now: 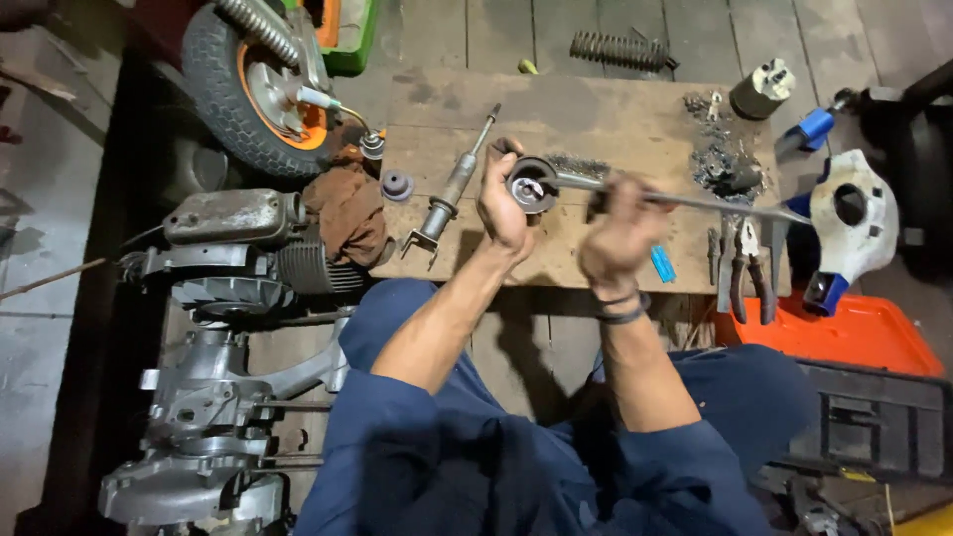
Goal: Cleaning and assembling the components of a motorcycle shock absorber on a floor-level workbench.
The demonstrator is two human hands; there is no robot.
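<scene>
My left hand (501, 203) holds a round metal cylindrical part (530, 186) up over a wooden board (615, 119). My right hand (617, 238), blurred by motion, grips the long handle of a metal wrench (715, 203) whose head sits on that round part. A shock absorber rod (452, 189) lies on the board just left of my left hand. A small blue piece (662, 264) rests near my right hand.
A scooter engine (228, 298) and a wheel with an orange rim (263, 84) lie at the left. Pliers (749, 268), a white and blue handlebar housing (849, 213), a coil spring (620, 48), greasy small parts (725, 164) and an orange toolbox lid (854, 333) sit to the right.
</scene>
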